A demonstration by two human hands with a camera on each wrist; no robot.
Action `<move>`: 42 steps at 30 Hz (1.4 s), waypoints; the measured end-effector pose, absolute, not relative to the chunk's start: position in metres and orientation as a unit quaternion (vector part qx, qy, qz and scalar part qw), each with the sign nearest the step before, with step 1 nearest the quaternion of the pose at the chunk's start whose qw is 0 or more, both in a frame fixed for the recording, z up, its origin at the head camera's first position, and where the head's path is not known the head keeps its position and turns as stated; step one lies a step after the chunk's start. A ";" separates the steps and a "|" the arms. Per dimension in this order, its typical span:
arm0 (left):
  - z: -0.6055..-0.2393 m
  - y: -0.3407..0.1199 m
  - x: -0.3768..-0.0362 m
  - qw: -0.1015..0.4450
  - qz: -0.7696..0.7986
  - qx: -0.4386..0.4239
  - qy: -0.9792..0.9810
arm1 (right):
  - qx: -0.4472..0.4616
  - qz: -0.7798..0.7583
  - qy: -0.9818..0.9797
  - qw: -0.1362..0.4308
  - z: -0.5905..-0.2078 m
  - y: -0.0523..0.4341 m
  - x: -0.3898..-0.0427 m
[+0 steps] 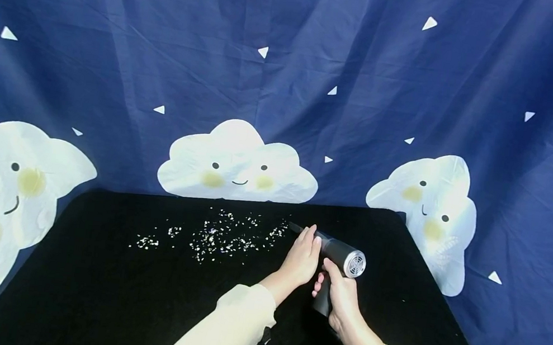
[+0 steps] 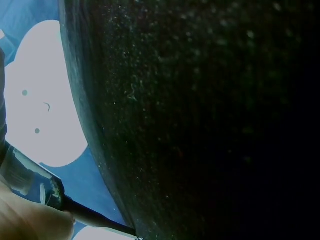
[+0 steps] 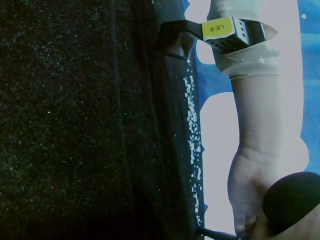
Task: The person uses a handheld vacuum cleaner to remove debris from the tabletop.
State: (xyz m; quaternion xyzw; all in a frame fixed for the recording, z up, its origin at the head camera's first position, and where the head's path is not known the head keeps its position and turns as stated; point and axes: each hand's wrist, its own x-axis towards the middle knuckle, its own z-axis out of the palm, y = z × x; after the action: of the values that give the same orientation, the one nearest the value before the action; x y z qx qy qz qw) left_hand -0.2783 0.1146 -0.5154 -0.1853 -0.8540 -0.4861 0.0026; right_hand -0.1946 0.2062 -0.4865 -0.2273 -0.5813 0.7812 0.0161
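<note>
A dark handheld vacuum (image 1: pixel 344 254) with a round grille at its back end is held above the black table (image 1: pixel 117 291), its thin nozzle (image 1: pixel 296 228) aimed at a scatter of small white paper scraps (image 1: pixel 219 237). My right hand (image 1: pixel 342 294) grips the vacuum's handle from below. Straight fingers of my left hand (image 1: pixel 304 254) rest against the left side of the barrel. In the left wrist view the nozzle (image 2: pixel 95 217) reaches toward the table edge (image 2: pixel 100 150). The right wrist view shows the scraps (image 3: pixel 192 125) and the vacuum's dark body (image 3: pixel 292 200).
A blue cloth with white smiling clouds (image 1: pixel 237 163) hangs behind and around the table. The scraps lie in a band along the table's far middle. Black tabletop stretches to the left and toward me.
</note>
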 end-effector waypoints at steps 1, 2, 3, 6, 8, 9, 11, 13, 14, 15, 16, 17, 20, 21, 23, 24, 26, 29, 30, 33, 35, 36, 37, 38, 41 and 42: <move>-0.515 0.114 -0.279 0.001 -0.486 -0.184 -0.855 | -0.228 0.781 -0.581 0.016 -0.487 0.206 -0.195; -0.515 0.114 -0.279 -0.002 -0.485 -0.184 -0.855 | -0.228 0.781 -0.581 0.017 -0.487 0.205 -0.195; -0.515 0.113 -0.279 -0.004 -0.484 -0.182 -0.856 | -0.228 0.781 -0.581 0.017 -0.487 0.205 -0.195; -0.514 0.112 -0.279 -0.005 -0.485 -0.181 -0.856 | -0.228 0.782 -0.581 0.017 -0.486 0.205 -0.196; -0.514 0.112 -0.279 -0.005 -0.485 -0.179 -0.856 | -0.226 0.781 -0.581 0.016 -0.486 0.204 -0.196; -0.514 0.112 -0.280 -0.005 -0.485 -0.178 -0.856 | -0.226 0.781 -0.582 0.016 -0.486 0.204 -0.197; -0.514 0.112 -0.280 -0.006 -0.483 -0.178 -0.857 | -0.224 0.780 -0.584 0.017 -0.486 0.204 -0.197; -0.514 0.112 -0.281 -0.004 -0.482 -0.180 -0.857 | -0.224 0.779 -0.586 0.017 -0.485 0.204 -0.198; -0.514 0.111 -0.281 -0.004 -0.482 -0.180 -0.857 | -0.224 0.778 -0.587 0.016 -0.485 0.204 -0.199; -0.513 0.111 -0.282 -0.004 -0.483 -0.180 -0.857 | -0.224 0.778 -0.587 0.015 -0.485 0.204 -0.199; -0.513 0.111 -0.282 -0.005 -0.484 -0.179 -0.857 | -0.224 0.777 -0.588 0.014 -0.484 0.204 -0.199; -0.512 0.110 -0.282 -0.005 -0.485 -0.177 -0.856 | -0.225 0.777 -0.588 0.012 -0.484 0.204 -0.200; -0.511 0.109 -0.282 -0.007 -0.487 -0.173 -0.856 | -0.224 0.777 -0.589 0.007 -0.484 0.203 -0.201; -0.512 0.108 -0.283 -0.006 -0.486 -0.172 -0.857 | -0.223 0.777 -0.589 0.005 -0.484 0.202 -0.202; -0.512 0.108 -0.283 -0.005 -0.484 -0.170 -0.858 | -0.223 0.778 -0.588 0.003 -0.484 0.202 -0.202; -0.512 0.107 -0.284 -0.005 -0.483 -0.170 -0.859 | -0.223 0.778 -0.587 0.002 -0.483 0.201 -0.203; -0.513 0.107 -0.285 -0.003 -0.479 -0.170 -0.861 | -0.223 0.779 -0.586 0.000 -0.483 0.200 -0.203; -0.514 0.105 -0.287 -0.001 -0.477 -0.170 -0.862 | -0.221 0.779 -0.587 0.000 -0.483 0.199 -0.205; -0.515 0.105 -0.288 0.000 -0.475 -0.172 -0.863 | -0.221 0.779 -0.587 0.001 -0.483 0.198 -0.205; -0.515 0.104 -0.290 -0.001 -0.474 -0.176 -0.863 | -0.216 0.779 -0.588 0.007 -0.483 0.195 -0.206; -0.516 0.103 -0.292 0.000 -0.477 -0.179 -0.861 | -0.212 0.780 -0.589 0.010 -0.484 0.194 -0.207; -0.516 0.102 -0.292 0.001 -0.478 -0.181 -0.860 | -0.212 0.781 -0.588 0.011 -0.484 0.193 -0.208; -0.516 0.102 -0.293 0.002 -0.478 -0.181 -0.859 | -0.210 0.781 -0.588 0.011 -0.485 0.193 -0.209; -0.516 0.101 -0.294 0.004 -0.479 -0.182 -0.859 | -0.210 0.781 -0.588 0.011 -0.485 0.193 -0.210; -0.516 0.100 -0.296 0.007 -0.478 -0.183 -0.859 | -0.211 0.782 -0.586 0.011 -0.486 0.192 -0.212; -0.516 0.100 -0.296 0.004 -0.476 -0.184 -0.860 | -0.213 0.783 -0.584 0.012 -0.486 0.191 -0.212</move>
State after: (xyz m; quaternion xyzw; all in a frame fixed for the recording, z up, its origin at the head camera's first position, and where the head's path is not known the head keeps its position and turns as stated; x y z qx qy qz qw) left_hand -0.2964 0.1002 -0.5156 -0.1838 -0.8600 -0.4759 0.0045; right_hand -0.2125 0.1914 -0.4855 -0.2135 -0.5837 0.7833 0.0118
